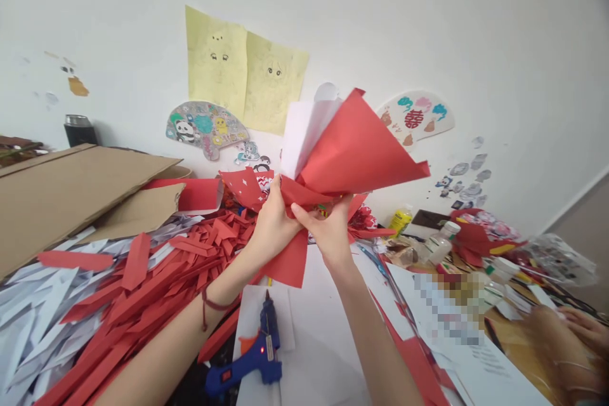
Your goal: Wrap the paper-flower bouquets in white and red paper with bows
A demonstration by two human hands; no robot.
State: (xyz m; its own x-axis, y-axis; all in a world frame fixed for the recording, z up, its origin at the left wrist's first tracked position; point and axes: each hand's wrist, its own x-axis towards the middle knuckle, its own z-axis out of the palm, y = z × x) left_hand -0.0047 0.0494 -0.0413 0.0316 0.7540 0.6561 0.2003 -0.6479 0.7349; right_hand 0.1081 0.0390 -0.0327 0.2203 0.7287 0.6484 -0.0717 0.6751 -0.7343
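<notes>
Up in front of me is a bouquet (pixel 361 146) wrapped in red and white paper, its flared top tilted to the right. My left hand (pixel 276 219) grips its gathered middle from the left, with the thumb pressed on the red paper. From the right, my right hand (pixel 330 231) is closed around the same narrow part, thumb reaching toward the left hand. A red paper tail hangs below the hands. Under them, a blue glue gun (pixel 259 349) with a lit red light lies on white paper (pixel 318 330).
Folded red paper strips (pixel 157 285) and white strips (pixel 42 311) cover the left side. Behind them lies cardboard (pixel 80 196). To the right are scissors (pixel 375 260), a yellow bottle (pixel 400 220), clear bottles (pixel 440 241) and another red bouquet (pixel 485 231). Another person's hands (pixel 561 336) are at far right.
</notes>
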